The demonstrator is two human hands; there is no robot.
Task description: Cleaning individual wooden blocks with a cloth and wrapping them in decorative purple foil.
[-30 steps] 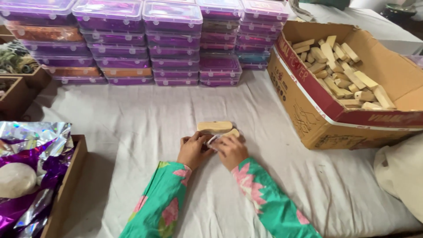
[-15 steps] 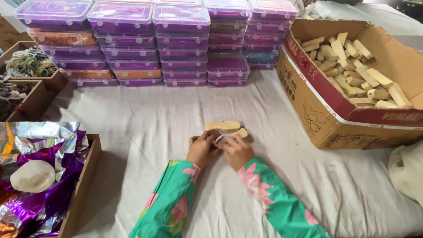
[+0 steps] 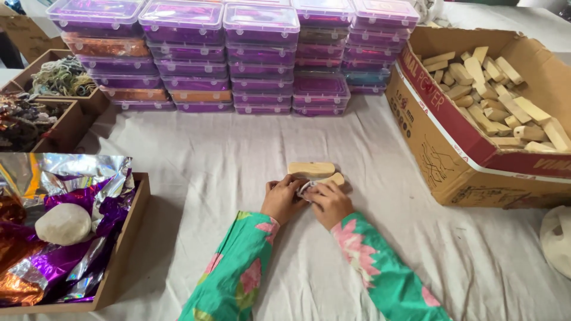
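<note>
Centrally, a pale wooden block (image 3: 329, 179) with white wrap, both hands' fingers (image 3: 315, 191) closed around it.

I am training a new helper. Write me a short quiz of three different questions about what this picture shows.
1. True or false: both hands, the left hand and the right hand, meet over one small object on the white cloth.
2. Where does the loose wooden block lie? A) inside the cardboard box B) on the cloth just beyond the hands C) in the foil tray
3. Fill in: the cardboard box at the right holds many ______ blocks.

Key: 1 true; 2 B; 3 wooden.
</note>
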